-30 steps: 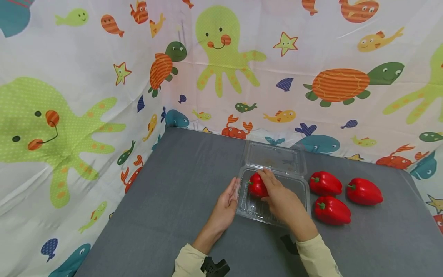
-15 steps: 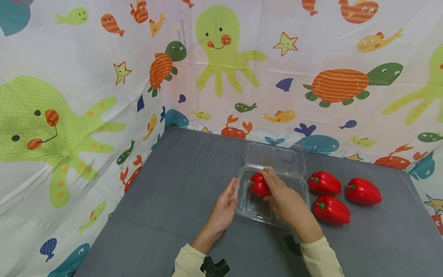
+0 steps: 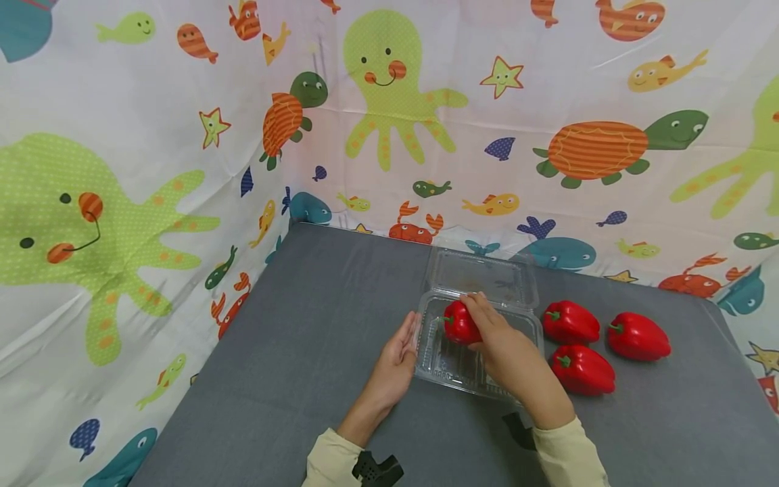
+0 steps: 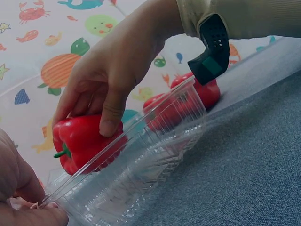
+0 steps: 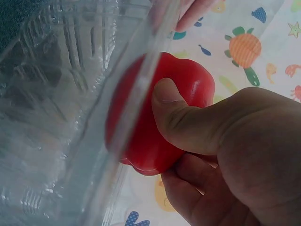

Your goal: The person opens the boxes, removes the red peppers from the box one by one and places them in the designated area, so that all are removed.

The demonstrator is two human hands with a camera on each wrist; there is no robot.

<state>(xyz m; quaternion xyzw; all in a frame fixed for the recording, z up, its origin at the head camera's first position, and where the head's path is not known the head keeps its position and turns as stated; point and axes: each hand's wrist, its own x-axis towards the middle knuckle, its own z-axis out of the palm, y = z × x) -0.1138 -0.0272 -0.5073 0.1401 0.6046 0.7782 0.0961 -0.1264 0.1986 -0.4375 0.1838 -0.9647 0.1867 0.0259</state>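
A red bell pepper (image 3: 460, 323) with a green stem is in my right hand (image 3: 511, 355), thumb on one side and fingers on the other. The pepper is over the left part of a clear plastic clamshell container (image 3: 447, 377), partly below its rim in the left wrist view. In the right wrist view the thumb presses on the pepper (image 5: 188, 84), seen partly through the container wall (image 5: 61, 132). My left hand (image 3: 392, 365) is at the container's left side. The left wrist view shows its thumb and fingers pinching the rim at a corner.
Right of the container lie three more red bell peppers: one at the back (image 3: 572, 322), one in front (image 3: 584, 370) and one farther right (image 3: 640, 336). The container's open lid (image 3: 483, 276) lies toward the back cloth. Grey cloth (image 3: 292, 352) covers the table.
My right hand has shifted the bell pepper slightly to the right within the container's left part. My left hand and the other peppers stay in place.
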